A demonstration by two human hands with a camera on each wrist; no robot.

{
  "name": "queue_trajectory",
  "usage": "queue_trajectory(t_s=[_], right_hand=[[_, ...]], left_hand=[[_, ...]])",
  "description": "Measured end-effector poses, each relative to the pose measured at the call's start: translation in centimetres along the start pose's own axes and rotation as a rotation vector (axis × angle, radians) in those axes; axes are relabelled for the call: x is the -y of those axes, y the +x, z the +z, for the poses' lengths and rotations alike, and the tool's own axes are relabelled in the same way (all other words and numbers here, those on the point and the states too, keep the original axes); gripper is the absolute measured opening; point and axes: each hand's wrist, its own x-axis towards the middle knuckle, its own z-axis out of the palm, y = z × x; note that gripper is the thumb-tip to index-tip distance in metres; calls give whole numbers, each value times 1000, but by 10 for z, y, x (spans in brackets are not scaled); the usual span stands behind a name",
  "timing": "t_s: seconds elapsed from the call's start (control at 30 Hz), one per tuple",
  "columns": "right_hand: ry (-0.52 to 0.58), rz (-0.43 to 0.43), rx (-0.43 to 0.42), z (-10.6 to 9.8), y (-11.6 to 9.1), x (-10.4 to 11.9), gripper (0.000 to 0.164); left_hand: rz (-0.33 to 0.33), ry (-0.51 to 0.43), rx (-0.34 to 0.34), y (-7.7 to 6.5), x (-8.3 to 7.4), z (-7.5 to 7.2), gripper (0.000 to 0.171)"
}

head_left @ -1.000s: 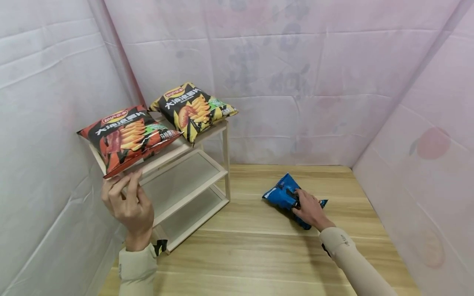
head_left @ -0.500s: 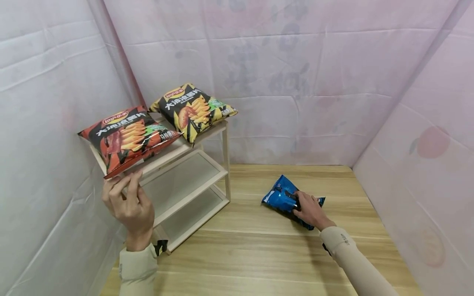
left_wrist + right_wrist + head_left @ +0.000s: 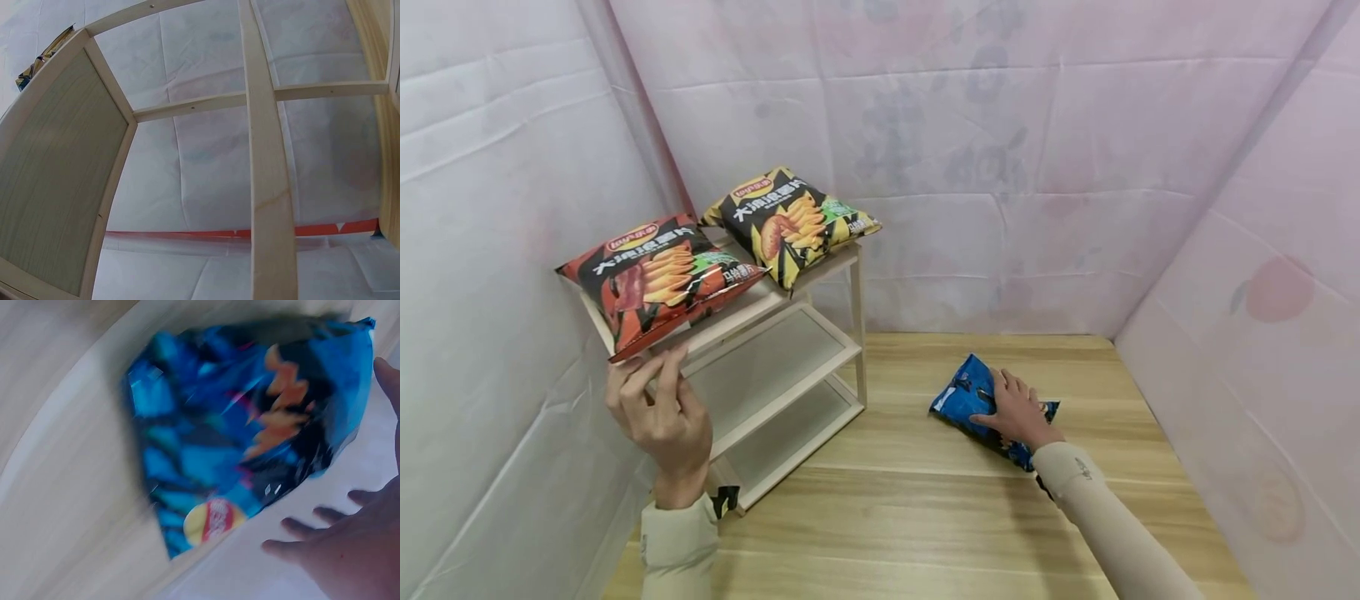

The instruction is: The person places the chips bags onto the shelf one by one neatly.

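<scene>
In the head view my right hand (image 3: 1017, 410) is over a blue chip bag (image 3: 961, 398) lying on the wooden table. In the right wrist view its fingers are spread, thumb apart from the others, beside the same bag (image 3: 219, 425); the picture is blurred. My left hand (image 3: 662, 408) holds the near top corner of a pale wooden shelf rack (image 3: 786, 396), fingers bent at its front rail. A red chip bag (image 3: 655, 279) and a yellow-and-black chip bag (image 3: 790, 218) lie on the rack's top. The left wrist view shows the rack's frame (image 3: 265, 156) but no hand.
Below the top, the rack has a middle shelf (image 3: 775, 358) and a lower shelf (image 3: 797, 425). Whitish cloth walls (image 3: 925, 250) enclose the wooden table (image 3: 865, 517) at the back and both sides.
The blue bag has shifted and turned slightly on the table. My right hand has moved a little up and left over it, its fingers spreading. My left hand and the rack stay put.
</scene>
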Motion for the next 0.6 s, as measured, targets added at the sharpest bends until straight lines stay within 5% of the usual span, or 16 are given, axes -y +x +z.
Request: queue_trajectory(t_s=[0.23,0.6], right_hand=[[-2,114,84,13,3,15,111],[-54,82,48,22,0,18,92]], left_hand=[[1,8,6,-1,0,0,30],[-4,9,7,-1,1,-1,29]])
